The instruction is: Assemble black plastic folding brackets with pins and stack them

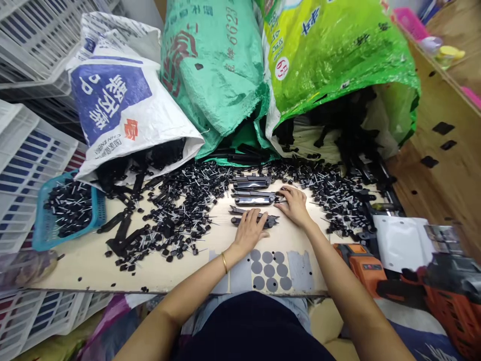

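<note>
Well, out on the far left sat the basket [62,240], heaped with screws [70,206], and any knock to its rim could spill them. Next along sprawled the left heap [176,233], all loose pieces; a stray one rolling inward might lodge under a bar and tilt it. Now the middle: three bars between the heaps! Across the front bar [273,219] lay the left hand [250,230], palm down; whether it gripped or merely steadied, the view didn't tell. Too hard a press risked a skid. The right hand [295,204] was at the right end of the middle bar [253,199], thumb and forefinger close together, their hold unclear; a crooked push could drive that bar into the rear bar [251,182]. Further right, a careless sweep could scatter the right heap [341,200].

And the room? Leftward, a pale strip of bench [90,273] ran along the front edge. Centrally, grey discs [268,271] took up the space between the forearms. Rightward, a narrow gap parted hand from heap, the drill [363,268] sat beside the forearm, and the panel [424,130] walled off the side.
</note>
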The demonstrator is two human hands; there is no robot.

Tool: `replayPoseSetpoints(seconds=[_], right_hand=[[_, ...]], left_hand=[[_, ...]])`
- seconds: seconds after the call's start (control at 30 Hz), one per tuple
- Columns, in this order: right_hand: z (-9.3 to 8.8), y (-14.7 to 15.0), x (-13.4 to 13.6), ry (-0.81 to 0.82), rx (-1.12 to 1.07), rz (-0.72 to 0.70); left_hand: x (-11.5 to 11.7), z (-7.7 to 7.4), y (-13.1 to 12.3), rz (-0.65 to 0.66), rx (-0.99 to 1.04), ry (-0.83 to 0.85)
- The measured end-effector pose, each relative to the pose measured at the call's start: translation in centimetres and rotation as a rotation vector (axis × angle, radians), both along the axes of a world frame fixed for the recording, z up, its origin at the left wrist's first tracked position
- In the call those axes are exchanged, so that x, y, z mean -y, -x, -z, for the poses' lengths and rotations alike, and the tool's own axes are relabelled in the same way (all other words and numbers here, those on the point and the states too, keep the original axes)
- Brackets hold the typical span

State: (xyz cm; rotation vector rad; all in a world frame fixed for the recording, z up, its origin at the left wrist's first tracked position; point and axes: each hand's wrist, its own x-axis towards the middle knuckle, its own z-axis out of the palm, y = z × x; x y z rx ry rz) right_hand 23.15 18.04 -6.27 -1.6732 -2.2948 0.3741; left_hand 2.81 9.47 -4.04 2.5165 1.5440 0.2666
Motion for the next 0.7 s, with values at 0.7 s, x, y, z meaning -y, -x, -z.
replayPoseSetpoints(seconds=[0.7], right_hand=[[-0.2, -0.4, 0.3, -0.238, 0.006, 0.389]], left_hand=[[-3.9, -0.1, 0.7, -0.068, -0.084, 0.004]])
